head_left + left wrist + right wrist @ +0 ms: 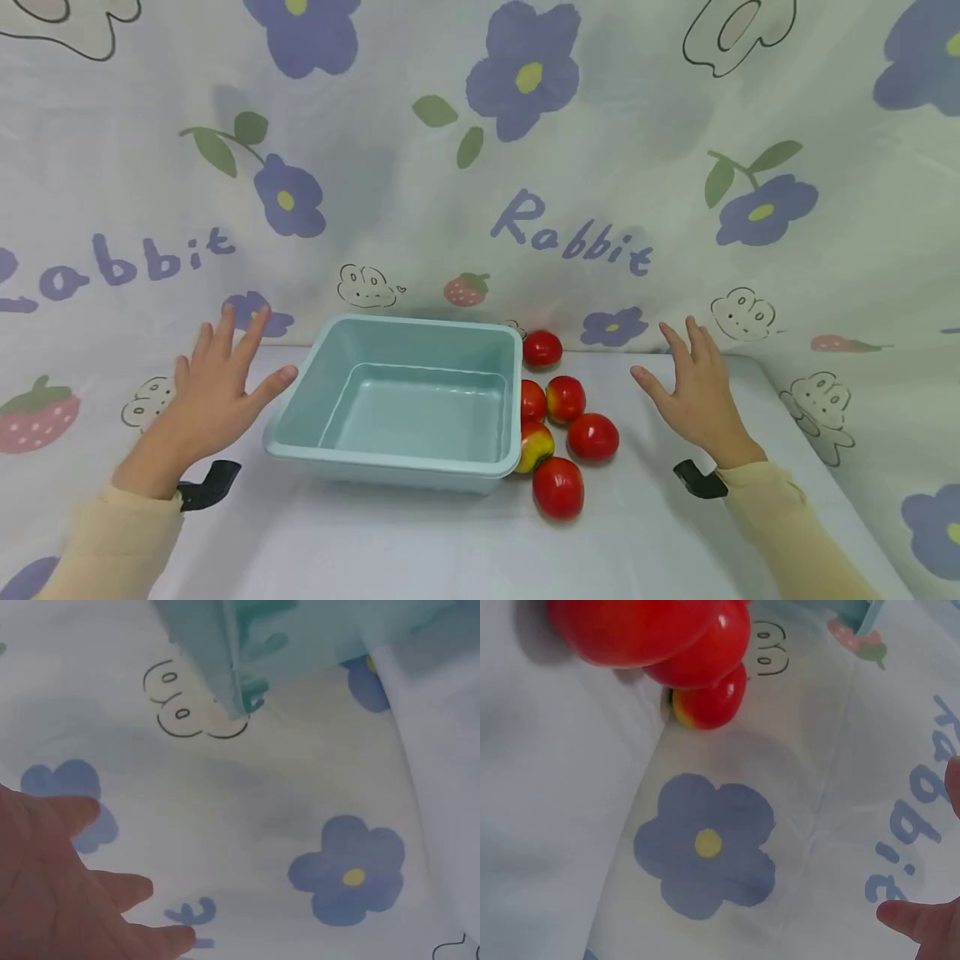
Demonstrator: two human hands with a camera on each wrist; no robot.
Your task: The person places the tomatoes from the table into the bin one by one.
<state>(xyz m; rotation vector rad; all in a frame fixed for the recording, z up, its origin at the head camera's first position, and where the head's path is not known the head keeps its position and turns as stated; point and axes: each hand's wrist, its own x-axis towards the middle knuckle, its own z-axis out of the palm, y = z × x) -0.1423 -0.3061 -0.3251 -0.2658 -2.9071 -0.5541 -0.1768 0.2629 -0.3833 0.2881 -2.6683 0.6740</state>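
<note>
My left hand (217, 396) is held up with its fingers spread, left of a pale blue-green plastic basin (420, 462). Nothing is in its grasp; part of the same hand (67, 892) shows in the left wrist view. My right hand (697, 396), also spread and holding nothing, hovers to the right of several red apples. Nearest to it is a round red apple (593, 437). Another red apple (558, 489) sits in front, and a yellow-and-red apple (536, 447) lies against the basin's right side. At the back is one more red apple (542, 348).
A white cloth covers the table (360, 542). Behind it hangs a curtain (420, 192) printed with purple flowers, rabbits and strawberries. Each wrist wears a black band mount, one on the left (210, 486) and one on the right (699, 480).
</note>
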